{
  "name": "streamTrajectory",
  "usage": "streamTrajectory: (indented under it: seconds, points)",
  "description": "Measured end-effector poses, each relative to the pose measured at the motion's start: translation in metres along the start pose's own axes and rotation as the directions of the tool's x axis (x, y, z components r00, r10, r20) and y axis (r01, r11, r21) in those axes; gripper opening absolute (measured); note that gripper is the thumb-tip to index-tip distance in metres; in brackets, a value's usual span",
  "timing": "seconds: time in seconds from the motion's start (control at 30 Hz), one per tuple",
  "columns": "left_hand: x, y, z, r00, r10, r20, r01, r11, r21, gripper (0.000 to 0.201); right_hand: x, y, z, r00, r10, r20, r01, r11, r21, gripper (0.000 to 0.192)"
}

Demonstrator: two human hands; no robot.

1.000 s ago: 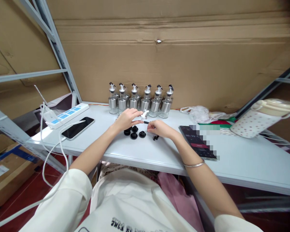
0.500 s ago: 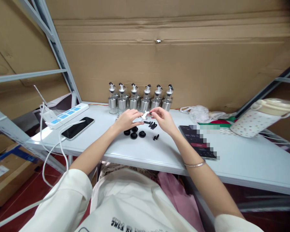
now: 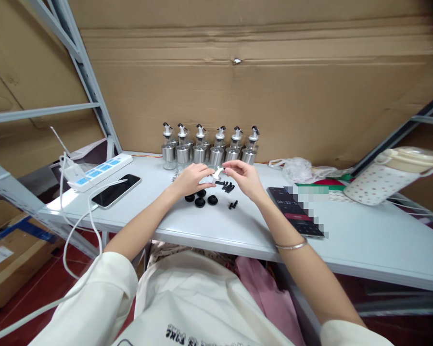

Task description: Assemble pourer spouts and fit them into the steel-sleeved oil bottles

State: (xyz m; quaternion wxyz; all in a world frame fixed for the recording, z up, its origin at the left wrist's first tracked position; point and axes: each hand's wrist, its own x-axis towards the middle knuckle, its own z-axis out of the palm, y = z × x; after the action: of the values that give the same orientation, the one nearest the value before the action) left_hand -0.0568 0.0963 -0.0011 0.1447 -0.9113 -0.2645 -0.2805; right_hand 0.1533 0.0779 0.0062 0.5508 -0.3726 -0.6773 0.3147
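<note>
left hand (image 3: 191,178) + right hand (image 3: 244,178): pinching white spout (image 3: 218,171) | black stoppers (image 3: 201,198) on table (image 3: 209,226)

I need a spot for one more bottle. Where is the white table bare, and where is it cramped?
Bare: the table front right, beyond the timer phone; also between the dark phone and the black caps. Crowded: around both hands and before the bottle row.

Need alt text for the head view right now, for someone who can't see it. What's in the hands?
Both hands meet above a white table: the left hand pinches a small white pourer spout, and the right hand touches its tip. Loose black caps lie just below, with a row of spouted glass bottles behind and a phone to the left.
</note>
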Motion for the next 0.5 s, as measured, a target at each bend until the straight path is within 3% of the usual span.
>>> streamTrajectory:
  seconds: [0.5]
  points:
    - [-0.0002,0.0011,0.0007,0.999,-0.010,0.049,0.011,1.000,-0.023,0.038,0.0004,0.0005,-0.0001,0.999,-0.007,-0.043,0.009,0.999,0.050,0.023]
